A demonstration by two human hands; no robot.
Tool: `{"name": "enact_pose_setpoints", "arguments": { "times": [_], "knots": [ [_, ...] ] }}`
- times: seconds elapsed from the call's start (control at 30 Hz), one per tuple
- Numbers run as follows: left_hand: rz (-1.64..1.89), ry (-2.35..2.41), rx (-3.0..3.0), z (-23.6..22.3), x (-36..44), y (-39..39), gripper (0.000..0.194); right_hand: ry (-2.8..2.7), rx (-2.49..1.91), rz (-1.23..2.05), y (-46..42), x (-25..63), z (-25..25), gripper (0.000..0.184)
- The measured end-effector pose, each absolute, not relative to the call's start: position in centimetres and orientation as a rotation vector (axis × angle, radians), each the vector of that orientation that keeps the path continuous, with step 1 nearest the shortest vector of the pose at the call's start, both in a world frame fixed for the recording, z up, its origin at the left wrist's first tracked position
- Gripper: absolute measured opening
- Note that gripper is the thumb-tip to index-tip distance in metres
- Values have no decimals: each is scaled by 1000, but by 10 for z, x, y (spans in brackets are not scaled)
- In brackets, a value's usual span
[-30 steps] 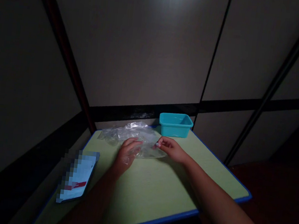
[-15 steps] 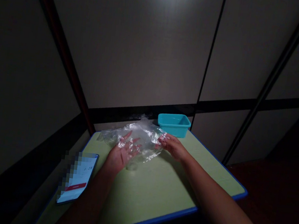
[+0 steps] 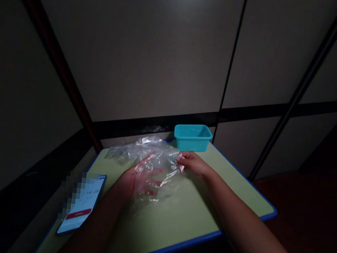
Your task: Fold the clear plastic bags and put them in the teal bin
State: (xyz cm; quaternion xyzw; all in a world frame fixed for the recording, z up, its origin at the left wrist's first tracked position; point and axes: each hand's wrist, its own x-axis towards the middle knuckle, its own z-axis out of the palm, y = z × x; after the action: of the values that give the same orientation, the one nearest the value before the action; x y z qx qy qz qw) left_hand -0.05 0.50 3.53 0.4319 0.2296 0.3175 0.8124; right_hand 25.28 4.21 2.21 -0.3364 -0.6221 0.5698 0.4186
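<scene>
A crumpled clear plastic bag [image 3: 129, 149] spreads above the middle and far left of the small table. My left hand [image 3: 142, 179] lies inside or behind the film, its fingers spread and showing through the plastic; which of the two I cannot tell. At the bag's right edge, my right hand [image 3: 191, 163] pinches the film between thumb and fingers. A turquoise plastic basin [image 3: 192, 142], rectangular, stands just beyond my right hand at the table's back edge.
The pale green table [image 3: 189, 208] has a blue rim. A phone [image 3: 82, 206] with a lit screen lies along its left side, beside my left forearm. Tall grey panels [image 3: 157, 60] with dark bands rise behind the table.
My left hand has gone further under the plastic, which now covers the fingers and palm. My right hand has closed on the film's edge. The view has shifted slightly.
</scene>
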Motion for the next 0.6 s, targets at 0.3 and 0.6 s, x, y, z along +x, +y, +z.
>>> {"name": "enact_pose_setpoints", "arguments": {
  "times": [0.3,0.6],
  "knots": [
    [780,965,701,40,6,6,56,-1970,-1584,879,45,250,10,20],
    [780,1334,1217,31,8,-1,62,-2132,-1876,341,43,245,14,24]
  ]
}}
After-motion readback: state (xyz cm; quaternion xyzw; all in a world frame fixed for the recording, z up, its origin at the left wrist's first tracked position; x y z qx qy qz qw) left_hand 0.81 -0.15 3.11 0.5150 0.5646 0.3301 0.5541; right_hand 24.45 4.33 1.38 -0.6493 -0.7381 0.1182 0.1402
